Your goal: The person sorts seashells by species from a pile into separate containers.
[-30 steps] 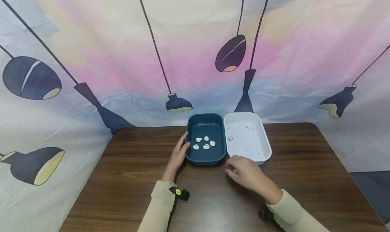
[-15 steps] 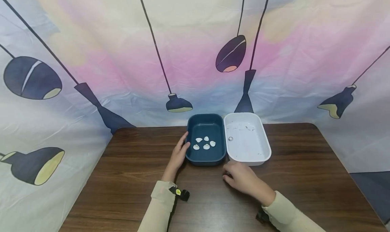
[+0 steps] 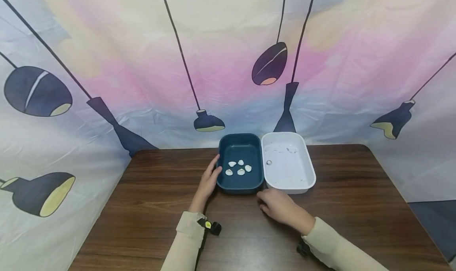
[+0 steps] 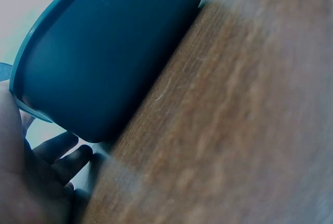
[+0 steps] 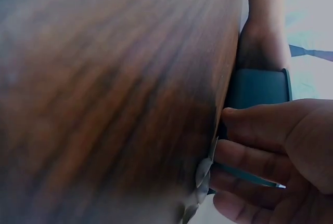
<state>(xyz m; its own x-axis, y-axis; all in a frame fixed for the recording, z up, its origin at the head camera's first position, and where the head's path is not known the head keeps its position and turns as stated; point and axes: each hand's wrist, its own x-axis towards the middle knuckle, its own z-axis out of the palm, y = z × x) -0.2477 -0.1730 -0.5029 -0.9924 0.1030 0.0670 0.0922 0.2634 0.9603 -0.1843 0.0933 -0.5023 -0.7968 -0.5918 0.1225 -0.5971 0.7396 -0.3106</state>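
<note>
My left hand (image 3: pixel 208 180) rests against the left side of a dark blue tray (image 3: pixel 241 187), thumb at the rim. Seen from the left wrist, some fingers (image 4: pixel 65 154) lie loosely beside the tray's corner. Several small white shells, among them one shell (image 3: pixel 241 171), lie in two rows inside it. My right hand (image 3: pixel 279 205) is low over the table in front of the trays. In the right wrist view, greyish shells (image 5: pixel 203 174) on the tabletop meet its bent fingertips, while the thumb stands apart. Its palm side is hidden from the head view.
A white tray (image 3: pixel 290 180) stands right beside the blue one, with one small round shell (image 3: pixel 268 162) and some dark specks in it. Both trays are at the far edge of the brown wooden table (image 3: pixel 160 203). A printed cloth (image 3: pixel 228 65) hangs behind.
My right hand has moved left and slightly lower, from the white tray's front corner to just in front of where the trays meet. The left hand and the shells in the trays stay put.
</note>
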